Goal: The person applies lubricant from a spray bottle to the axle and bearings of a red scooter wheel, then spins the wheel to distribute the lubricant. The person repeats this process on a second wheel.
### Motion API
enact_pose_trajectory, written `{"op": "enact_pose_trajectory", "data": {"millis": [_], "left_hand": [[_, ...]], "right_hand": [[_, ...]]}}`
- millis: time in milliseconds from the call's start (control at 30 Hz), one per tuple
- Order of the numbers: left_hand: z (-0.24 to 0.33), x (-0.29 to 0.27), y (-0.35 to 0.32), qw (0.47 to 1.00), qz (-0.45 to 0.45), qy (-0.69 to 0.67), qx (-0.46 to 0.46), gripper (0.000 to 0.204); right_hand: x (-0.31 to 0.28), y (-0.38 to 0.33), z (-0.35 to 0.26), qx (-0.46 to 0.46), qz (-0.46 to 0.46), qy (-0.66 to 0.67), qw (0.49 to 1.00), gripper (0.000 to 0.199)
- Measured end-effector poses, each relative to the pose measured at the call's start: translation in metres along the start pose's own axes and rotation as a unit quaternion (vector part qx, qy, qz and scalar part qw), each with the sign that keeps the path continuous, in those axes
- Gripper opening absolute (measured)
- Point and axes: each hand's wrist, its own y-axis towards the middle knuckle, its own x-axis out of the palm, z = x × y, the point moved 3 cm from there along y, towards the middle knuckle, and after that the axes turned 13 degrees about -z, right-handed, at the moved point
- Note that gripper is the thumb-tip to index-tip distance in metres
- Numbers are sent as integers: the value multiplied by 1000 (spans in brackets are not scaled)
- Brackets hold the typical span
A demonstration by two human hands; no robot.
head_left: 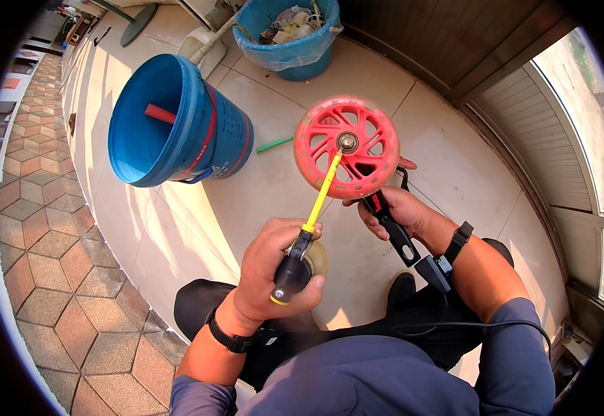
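Observation:
In front of me is a red spoked wheel (309, 151) with a translucent pinkish tyre and a metal bearing (347, 143) at its hub. My right hand (402, 211) grips it from below by a black slotted bracket (393, 232). Part of that grip is hidden by the bracket and the wheel. My left hand (264, 260) is closed around a pump oil can (294, 272) with a black top and a clear, pale yellowish body. Its long yellow spout (324, 191) slants up to the wheel, the tip at or just in front of the bearing's lower edge.
A tilted blue bucket (236, 132) with a red stick (160, 114) inside is at the left. Behind stands a blue bin (309, 66) lined with plastic and holding rubbish. A green stick (274, 144) lies on the tiles. Metal panels (551, 132) rise at the right.

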Motion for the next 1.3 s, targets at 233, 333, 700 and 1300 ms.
{"op": "enact_pose_trajectory", "data": {"millis": [233, 333, 700, 1300], "left_hand": [[3, -1, 1, 1000, 3, 7, 5, 61], [5, -2, 1, 1000, 3, 4, 0, 60], [6, -2, 2, 1000, 5, 12, 3, 58], [3, -3, 4, 1000, -6, 10, 0, 56]], "right_hand": [[3, 0, -1, 13, 9, -19, 1000, 42], [1, 0, 0, 15, 10, -23, 1000, 42], [1, 0, -1, 14, 11, -23, 1000, 42], [-1, -3, -2, 11, 7, -23, 1000, 41]]}}
